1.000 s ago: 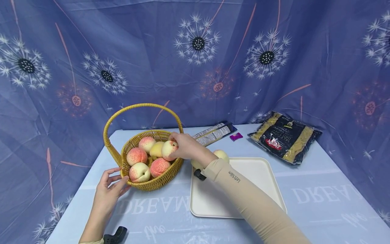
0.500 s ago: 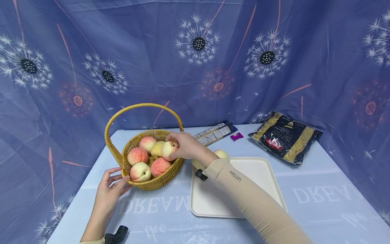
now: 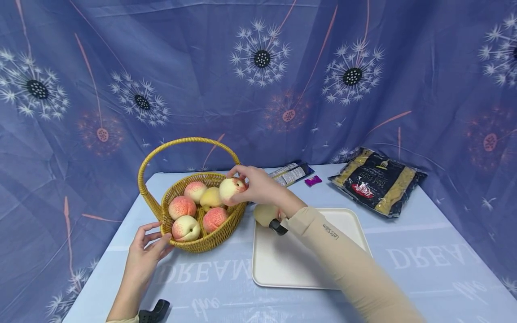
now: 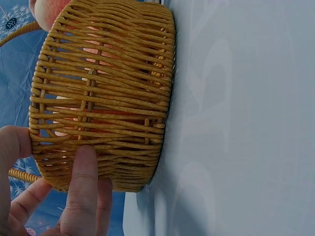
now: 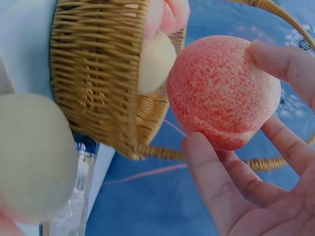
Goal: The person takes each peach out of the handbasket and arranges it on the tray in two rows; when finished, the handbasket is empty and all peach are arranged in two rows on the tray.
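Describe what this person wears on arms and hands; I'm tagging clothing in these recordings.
The right hand is bare; its arm wears a snug beige sleeve with small dark lettering printed near the wrist. A black camera mount sits under that wrist. The left hand is also bare, with a similar black mount at its wrist.

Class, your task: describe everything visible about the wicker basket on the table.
The wicker basket is round, woven from golden-yellow strands, with one tall arched handle. It stands upright on the blue tablecloth, left of the white tray. Four peaches lie inside. The left hand rests its fingers against the outer wall. The right hand holds a fifth peach over the rim.
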Motion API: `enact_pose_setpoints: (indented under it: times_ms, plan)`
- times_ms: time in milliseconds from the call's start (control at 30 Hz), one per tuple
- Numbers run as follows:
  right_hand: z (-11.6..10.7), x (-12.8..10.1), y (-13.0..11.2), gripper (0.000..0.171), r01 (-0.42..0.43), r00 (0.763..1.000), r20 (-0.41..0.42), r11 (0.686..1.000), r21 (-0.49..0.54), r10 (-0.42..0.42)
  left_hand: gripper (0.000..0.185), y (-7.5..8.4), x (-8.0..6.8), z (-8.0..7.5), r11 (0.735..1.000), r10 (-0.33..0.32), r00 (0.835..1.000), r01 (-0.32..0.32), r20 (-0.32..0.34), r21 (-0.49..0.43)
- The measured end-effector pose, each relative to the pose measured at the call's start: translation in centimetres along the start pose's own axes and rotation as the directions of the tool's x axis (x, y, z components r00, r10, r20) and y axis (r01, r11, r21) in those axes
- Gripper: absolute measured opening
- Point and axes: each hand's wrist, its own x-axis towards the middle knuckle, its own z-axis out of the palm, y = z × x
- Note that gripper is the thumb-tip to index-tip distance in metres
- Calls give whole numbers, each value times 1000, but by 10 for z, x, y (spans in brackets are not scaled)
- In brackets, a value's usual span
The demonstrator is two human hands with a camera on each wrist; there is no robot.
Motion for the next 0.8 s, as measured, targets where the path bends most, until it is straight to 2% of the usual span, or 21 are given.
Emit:
enact_pose_setpoints:
  times_ms: [333,800]
  plan:
    - [-33,-35,14,55,-29,997,-62,997,74,34,52,0,0,-1,1000,-15,1000,15,2,0]
    - [-74,-99,61,59,-98,983,-145,992,84,109,53,0,0,1,1000,-16,1000,16,-12,-18]
